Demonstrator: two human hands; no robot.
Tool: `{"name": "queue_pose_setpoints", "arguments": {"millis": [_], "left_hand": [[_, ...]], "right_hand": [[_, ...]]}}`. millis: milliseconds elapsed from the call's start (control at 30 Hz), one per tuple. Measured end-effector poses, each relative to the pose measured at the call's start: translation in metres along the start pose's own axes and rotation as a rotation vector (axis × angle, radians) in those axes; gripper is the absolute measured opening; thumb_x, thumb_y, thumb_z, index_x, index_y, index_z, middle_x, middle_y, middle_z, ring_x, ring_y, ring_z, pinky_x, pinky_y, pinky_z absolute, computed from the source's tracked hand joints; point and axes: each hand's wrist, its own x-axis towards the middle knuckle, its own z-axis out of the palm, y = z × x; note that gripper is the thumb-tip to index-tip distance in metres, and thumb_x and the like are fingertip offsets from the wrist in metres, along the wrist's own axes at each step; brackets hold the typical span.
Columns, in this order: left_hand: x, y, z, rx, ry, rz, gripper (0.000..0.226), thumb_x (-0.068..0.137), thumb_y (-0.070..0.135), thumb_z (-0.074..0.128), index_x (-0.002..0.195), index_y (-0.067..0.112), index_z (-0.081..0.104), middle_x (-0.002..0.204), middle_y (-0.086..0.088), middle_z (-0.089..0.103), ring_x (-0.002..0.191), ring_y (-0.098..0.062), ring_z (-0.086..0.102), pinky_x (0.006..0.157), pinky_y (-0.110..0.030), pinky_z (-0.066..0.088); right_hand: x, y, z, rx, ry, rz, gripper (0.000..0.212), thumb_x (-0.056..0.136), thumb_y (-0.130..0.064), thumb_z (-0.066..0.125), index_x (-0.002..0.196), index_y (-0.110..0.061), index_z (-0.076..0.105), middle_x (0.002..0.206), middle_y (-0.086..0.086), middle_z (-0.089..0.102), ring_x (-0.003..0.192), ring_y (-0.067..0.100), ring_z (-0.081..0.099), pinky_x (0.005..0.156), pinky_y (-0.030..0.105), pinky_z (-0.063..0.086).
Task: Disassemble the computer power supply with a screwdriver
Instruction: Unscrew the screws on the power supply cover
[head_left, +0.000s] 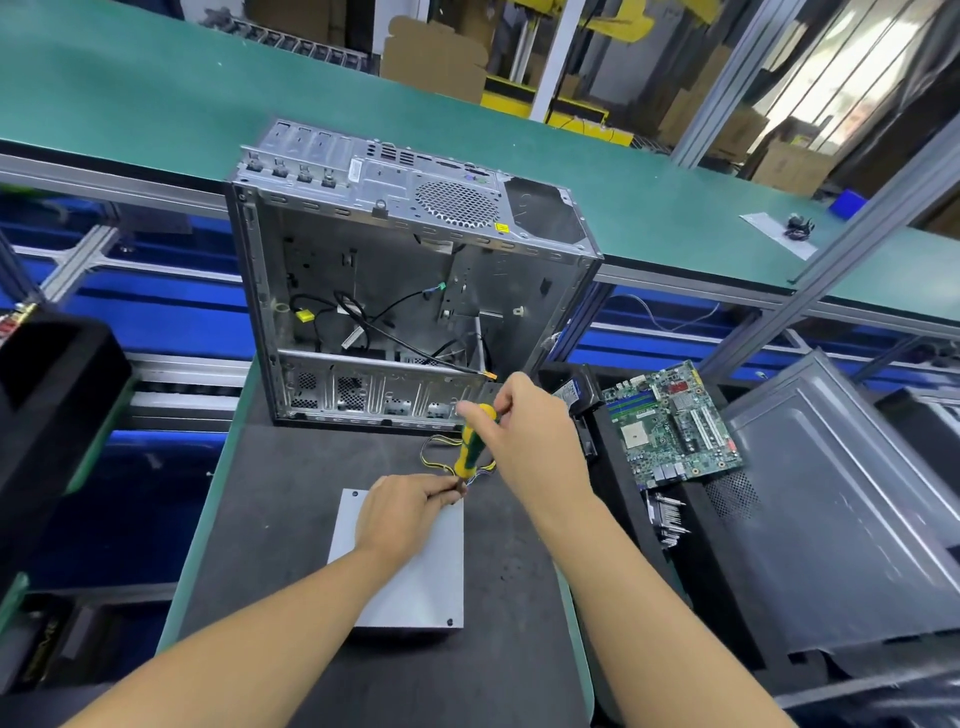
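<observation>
The flat grey metal power supply box (410, 577) lies at 6 o'clock from the open silver computer case (395, 270). The right hand (524, 431) grips the yellow-green screwdriver (470, 447); the left hand (405, 512) pinches its shaft, apparently at a corner screw. Tilting could strip the head.
</observation>
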Motion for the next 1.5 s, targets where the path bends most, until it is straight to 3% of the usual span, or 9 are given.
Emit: {"name": "queue_pose_setpoints", "arguments": {"millis": [167,400,600,800,867,1033,1133,1200,1500], "left_hand": [[0.001,-0.002,0.002,-0.02,-0.002,0.019,0.012,0.089,0.038,0.069,0.099,0.042,0.075,0.103,0.037,0.065,0.093,0.007,0.064,0.077,-0.02,0.049],[0.002,-0.006,0.005,-0.008,0.002,0.037,0.015,0.089,0.039,0.07,0.102,0.042,0.075,0.106,0.037,0.065,0.093,0.011,0.06,0.069,-0.005,0.04],[0.0,-0.009,0.002,-0.028,-0.016,0.045,0.025,0.088,0.035,0.071,0.107,0.05,0.064,0.102,0.042,0.061,0.088,0.004,0.064,0.073,-0.023,0.052],[0.001,-0.012,0.005,0.038,0.0,0.089,0.021,0.085,0.043,0.066,0.103,0.051,0.057,0.096,0.032,0.065,0.08,-0.001,0.063,0.07,-0.027,0.053],[0.002,-0.011,0.005,0.062,0.009,0.093,0.021,0.085,0.044,0.066,0.101,0.052,0.056,0.097,0.038,0.062,0.079,0.0,0.061,0.068,-0.027,0.052],[0.002,-0.007,0.004,0.052,-0.001,0.067,0.024,0.086,0.04,0.068,0.103,0.052,0.057,0.097,0.041,0.059,0.08,0.0,0.061,0.068,-0.023,0.049],[0.002,-0.008,0.003,0.057,-0.012,0.053,0.01,0.086,0.038,0.069,0.096,0.043,0.068,0.089,0.031,0.067,0.076,-0.001,0.06,0.064,-0.02,0.045],[0.002,-0.007,0.003,0.052,-0.014,0.04,0.008,0.086,0.038,0.07,0.094,0.042,0.07,0.087,0.029,0.068,0.076,0.0,0.06,0.064,-0.019,0.045],[0.0,-0.01,-0.003,0.045,-0.089,0.082,0.021,0.089,0.026,0.065,0.104,0.04,0.069,0.097,0.026,0.069,0.087,-0.007,0.064,0.08,-0.03,0.051]], "right_hand": [[0.004,-0.015,-0.009,-0.339,-0.144,0.033,0.055,0.087,-0.069,0.053,0.083,-0.016,0.041,0.076,0.002,0.048,0.072,0.026,0.048,0.056,0.031,0.034],[0.011,-0.017,-0.022,-0.317,-0.293,0.058,0.047,0.094,-0.05,0.057,0.073,-0.014,0.036,0.084,0.009,0.048,0.075,0.029,0.047,0.063,0.031,0.035],[0.01,-0.025,-0.027,-0.269,-0.421,-0.087,0.022,0.097,-0.029,0.059,0.11,-0.011,0.06,0.099,0.008,0.053,0.1,0.03,0.056,0.076,0.036,0.046],[0.01,-0.027,-0.032,-0.317,-0.557,-0.149,0.046,0.089,0.002,0.053,0.12,-0.029,0.066,0.121,0.001,0.055,0.103,0.022,0.056,0.073,0.026,0.039],[0.01,-0.025,-0.033,-0.236,-0.554,-0.093,0.045,0.086,-0.001,0.052,0.118,-0.03,0.066,0.122,0.001,0.057,0.096,0.021,0.056,0.072,0.027,0.045],[0.009,-0.025,-0.025,-0.213,-0.395,0.047,0.056,0.087,-0.059,0.062,0.131,-0.026,0.058,0.127,0.006,0.047,0.111,0.027,0.057,0.083,0.034,0.043],[0.013,-0.027,-0.02,-0.44,-0.244,0.112,0.061,0.085,-0.07,0.055,0.102,-0.012,0.058,0.109,0.011,0.058,0.098,0.034,0.061,0.067,0.033,0.039],[0.015,-0.029,-0.018,-0.456,-0.252,0.113,0.056,0.087,-0.068,0.054,0.09,-0.012,0.05,0.103,0.012,0.061,0.095,0.035,0.062,0.064,0.033,0.037],[0.016,-0.021,-0.024,-0.231,-0.394,-0.078,0.015,0.092,-0.026,0.065,0.106,-0.022,0.071,0.099,0.0,0.049,0.094,0.018,0.052,0.079,0.031,0.043]]}}
